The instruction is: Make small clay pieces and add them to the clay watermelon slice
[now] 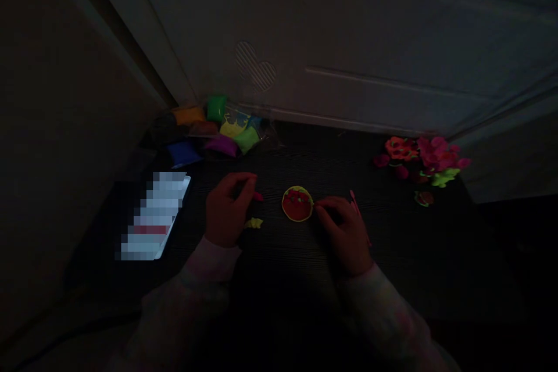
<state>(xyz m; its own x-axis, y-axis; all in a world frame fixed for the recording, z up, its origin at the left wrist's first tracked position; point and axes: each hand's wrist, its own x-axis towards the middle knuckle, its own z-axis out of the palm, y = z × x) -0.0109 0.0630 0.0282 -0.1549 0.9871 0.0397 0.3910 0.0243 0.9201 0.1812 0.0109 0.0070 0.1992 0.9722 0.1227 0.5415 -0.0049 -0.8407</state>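
Note:
A small round disc of modelling clay (297, 211), red with a yellow rim and small green and dark red bits along its upper part, lies on the dark table. My right hand (344, 232) is at its right edge, thumb and fingertips pinched together; whatever is between them is too small to name. Left of the disc, my left hand (227, 209) is curled with thumb and forefinger tips together, and its grip is too dark to make out. Beside it lie a pink clay piece (258, 197) and a crinkled yellow clay piece (254, 224).
Behind my right hand lies a thin pink tool (354, 202). Colourful clay shapes (436, 154) cluster at the back right, with a small clay piece (424, 198) in front. Clay packets (222, 145) in clear plastic sit at the back left, near a lit phone (152, 221). A pale panel rises behind.

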